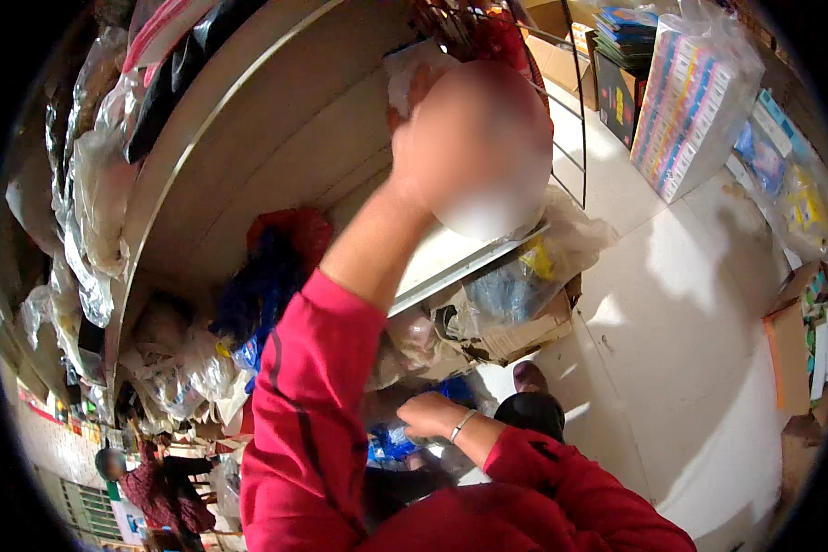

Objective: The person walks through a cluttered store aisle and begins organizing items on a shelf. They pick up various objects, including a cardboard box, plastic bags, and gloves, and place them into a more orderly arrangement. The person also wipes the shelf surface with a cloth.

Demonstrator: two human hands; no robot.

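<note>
My left hand is raised at the white shelf, its arm stretched up and forward. A blurred patch covers most of this hand, so its grip is unclear. A translucent plastic packet shows by the fingers; whether I hold it or only touch it cannot be made out. Lower down, near my body, is my right hand, with a bracelet at the wrist. Its fingers are curled in, and the palm side is hidden. Just beneath it lie shiny blue plastic packages.
The white shelf curves across the left, with plastic-wrapped goods beyond. A wire rack stands ahead. An open carton with bagged goods sits below the shelf. At right are a wrapped stack of boxes and another carton. Another person is at far lower left.
</note>
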